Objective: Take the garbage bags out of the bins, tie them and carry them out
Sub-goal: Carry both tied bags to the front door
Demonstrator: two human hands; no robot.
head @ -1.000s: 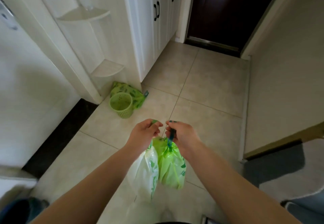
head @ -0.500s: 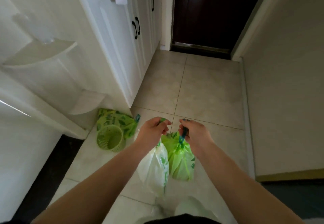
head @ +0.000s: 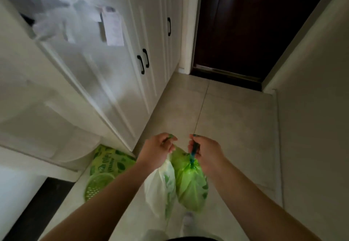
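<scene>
Two garbage bags are held in front of the body, above the tiled floor [head: 236, 120], and neither is seen to touch it. The pale bag [head: 160, 189] is gripped at its gathered top by the left hand [head: 156, 151], which is closed into a fist around it. The green bag [head: 190, 184] is gripped by the right hand [head: 204, 151], likewise closed, on a blue drawstring [head: 193, 154] by which the neck is cinched. The two hands are held near each other but apart. Both bags hang with the long axis vertical, necks upward at the fists and rounded bottoms pointing down; their sides are pressed together. A green perforated bin [head: 98, 186] is seen on the floor to the left, partly hidden by the left forearm, with a green patterned pack [head: 111, 162] lying just behind it. White cabinets [head: 143, 93] with black handles [head: 143, 61] run along the left side. A dark door [head: 251, 23], shut, is noted at the far end of the passage. A light wall [head: 313, 89] bounds the right side.
</scene>
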